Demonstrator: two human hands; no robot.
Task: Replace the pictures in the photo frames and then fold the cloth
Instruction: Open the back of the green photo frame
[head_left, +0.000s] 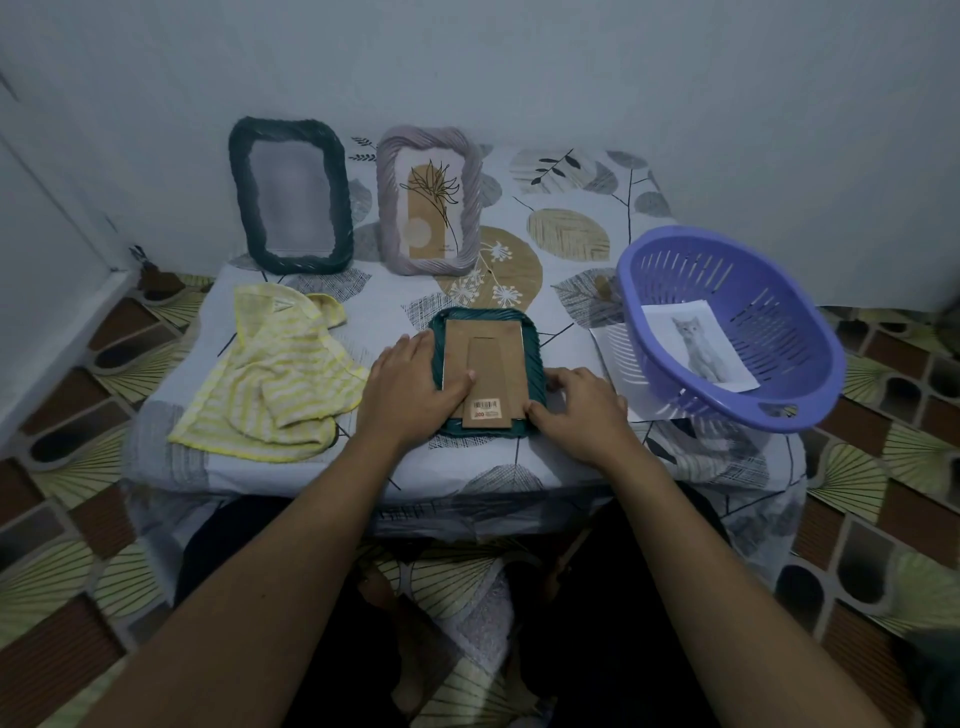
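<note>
A teal photo frame (530, 338) lies face down in the middle of the table, its brown cardboard back (485, 353) up. My left hand (410, 387) rests flat on the frame's left side, its thumb on the cardboard. My right hand (582, 405) touches the frame's lower right corner with curled fingers. A dark green frame (291, 200) and a lilac frame (431, 202) with a plant picture stand at the back. A crumpled yellow striped cloth (275, 379) lies on the left.
A purple plastic basket (727, 327) stands at the right and holds a cat picture (696, 348); a white sheet (605, 338) lies under it. The low table has a leaf-patterned cover (566, 239). A wall rises close behind, and patterned floor surrounds the table.
</note>
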